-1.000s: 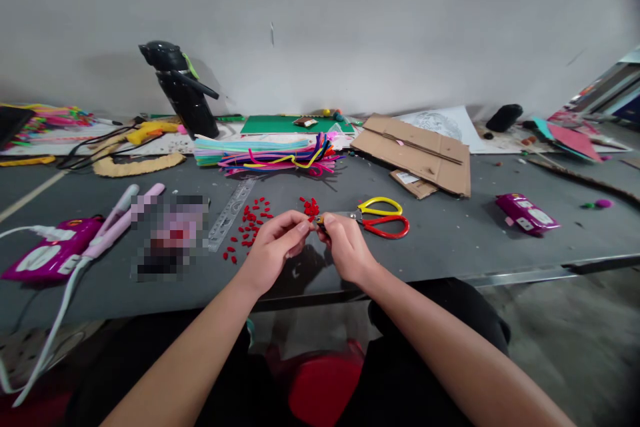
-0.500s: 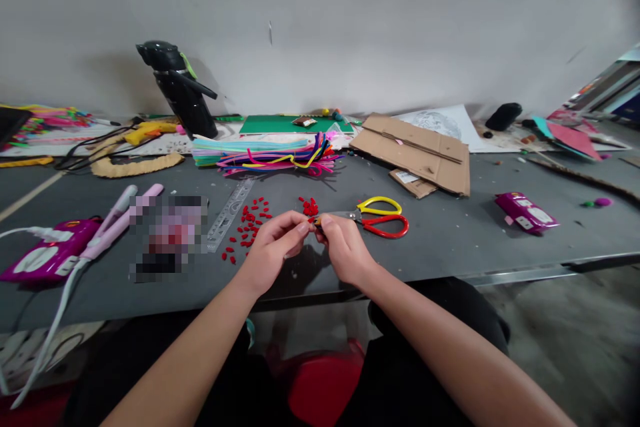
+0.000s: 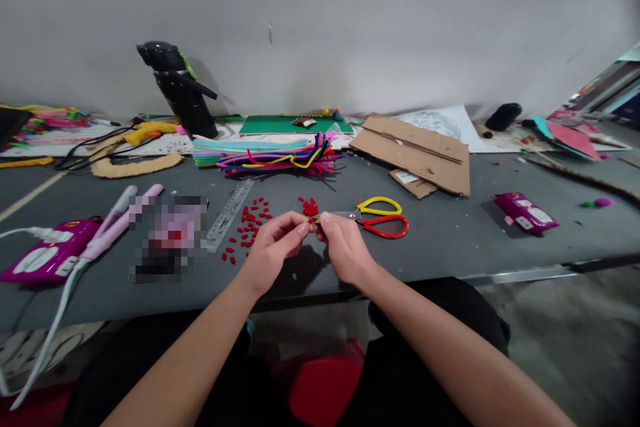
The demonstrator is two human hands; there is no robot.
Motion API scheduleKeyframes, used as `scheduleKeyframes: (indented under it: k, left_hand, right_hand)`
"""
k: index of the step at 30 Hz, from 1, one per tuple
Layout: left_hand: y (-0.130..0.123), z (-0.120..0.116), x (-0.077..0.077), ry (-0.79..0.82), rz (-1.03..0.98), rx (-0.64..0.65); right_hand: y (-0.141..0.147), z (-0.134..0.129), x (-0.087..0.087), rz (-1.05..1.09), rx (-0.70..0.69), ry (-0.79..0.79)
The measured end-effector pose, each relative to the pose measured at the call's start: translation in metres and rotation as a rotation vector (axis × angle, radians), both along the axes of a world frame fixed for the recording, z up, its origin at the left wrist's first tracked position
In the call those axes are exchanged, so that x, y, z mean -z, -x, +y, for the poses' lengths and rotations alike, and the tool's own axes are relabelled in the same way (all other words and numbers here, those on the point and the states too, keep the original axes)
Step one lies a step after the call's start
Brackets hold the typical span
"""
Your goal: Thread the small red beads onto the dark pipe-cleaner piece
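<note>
Red piece (image 3: 311,220), just one, shows between two hands (image 3: 273,247).

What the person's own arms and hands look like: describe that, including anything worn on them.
The left hand and right hand are bare, without gloves. The forearms show no sleeves, and no watch, bracelet or markings are visible on them.

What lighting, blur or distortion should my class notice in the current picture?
Head view: a soft shadow on the grey table, between the left hand and right hand; head view: glints on the right-hand purple packet; head view: lower-right floor smeared; head view: black flask tilted, probably by wide-angle distortion.
</note>
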State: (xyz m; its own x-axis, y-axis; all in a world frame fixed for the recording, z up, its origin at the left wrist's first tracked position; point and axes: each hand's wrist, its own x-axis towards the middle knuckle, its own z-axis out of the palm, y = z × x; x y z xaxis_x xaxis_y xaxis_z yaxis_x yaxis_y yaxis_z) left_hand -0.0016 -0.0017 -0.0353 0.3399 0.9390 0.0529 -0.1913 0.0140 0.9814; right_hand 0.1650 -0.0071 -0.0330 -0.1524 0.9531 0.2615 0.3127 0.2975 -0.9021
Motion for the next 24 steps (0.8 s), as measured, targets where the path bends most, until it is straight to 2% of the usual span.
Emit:
scheduleKeyframes:
  k: [7,19,22,24]
  left_hand:
    - [0.0009,-0.0001,0.0007,0.001,0.026,-0.017]
    - [0.001,-0.0002,-0.0003,-0.015,0.041,-0.035]
    - [0.0017,-0.0007,-0.0048,-0.08,0.133,-0.069]
    - [0.0031,-0.0014,-0.0084,-0.188,0.279,-0.117]
  right_hand:
    - [-0.0001,0.0004,0.0021,-0.006,0.0,0.05]
    - [0.0,0.0001,0.001,-0.04,0.02,0.046]
    - [-0.0006,0.0007,0.0,-0.023,0.02,0.046]
    - [-0.001,0.0012,-0.0002,-0.012,0.022,0.053]
